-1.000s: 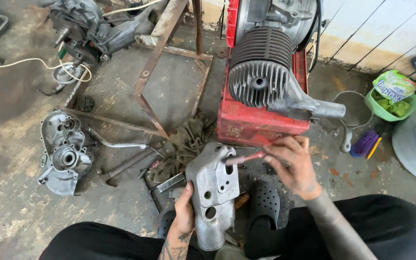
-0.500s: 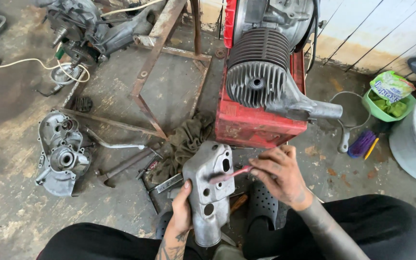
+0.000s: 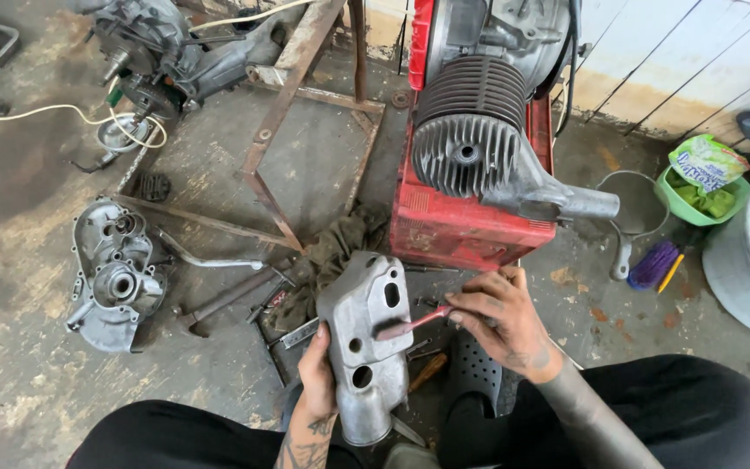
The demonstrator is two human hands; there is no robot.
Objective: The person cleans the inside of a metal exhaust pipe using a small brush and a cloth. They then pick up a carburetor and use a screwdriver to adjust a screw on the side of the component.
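On the concrete floor (image 3: 36,260), the red crate (image 3: 462,221) serves as the reference landmark. A finned engine cylinder (image 3: 470,130) rests on top of the crate. Well to the left of the crate lies a grey crankcase half (image 3: 115,274). Just in front of the crate, near its lower left corner, a grey metal cover (image 3: 365,347) is held upright. The left hand (image 3: 319,373) is closed around the cover's left edge. The right hand (image 3: 501,321), in front of the crate, is pinched shut on a red-handled brush (image 3: 414,323), whose head touches the cover's face. To the right of the crate stands a green bowl (image 3: 696,195); a purple brush (image 3: 653,265) lies near it.
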